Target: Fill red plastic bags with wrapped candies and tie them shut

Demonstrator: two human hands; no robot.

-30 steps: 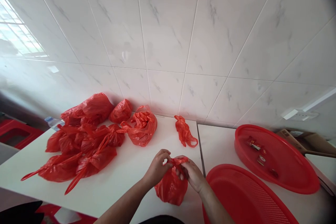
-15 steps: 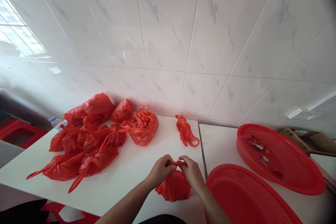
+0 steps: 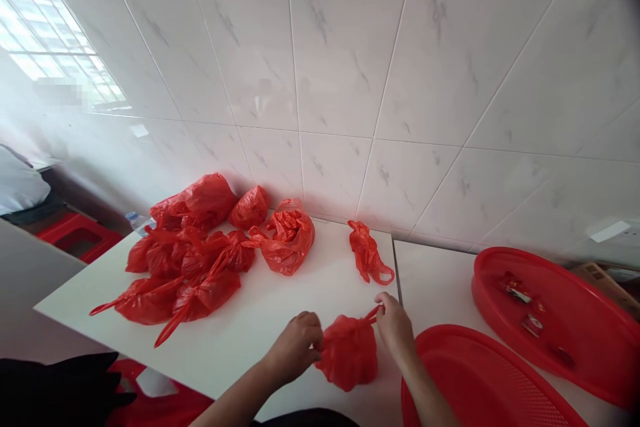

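A filled red plastic bag (image 3: 349, 357) sits on the white table in front of me, its neck gathered at the top. My right hand (image 3: 394, 323) is closed on a twisted handle that stretches out from the neck toward the upper right. At the bag's left side is my left hand (image 3: 299, 349), fingers bent and thumb against the bag's edge. What lies inside its curled fingers is mostly hidden. Beyond the hands lies a limp, crumpled red bag (image 3: 367, 252).
Several tied red bags (image 3: 195, 260) are heaped at the table's left, beside an open bag stuffed with bags (image 3: 287, 240). Two red plastic baskets (image 3: 445, 360) stand at the right, the farther holding small packets (image 3: 533, 325). A tiled wall backs the table; red stools (image 3: 83, 233) are at left.
My hands have moved apart from the knot: the left down to the bag's left side, the right outward with a handle. The camera view has swung left.
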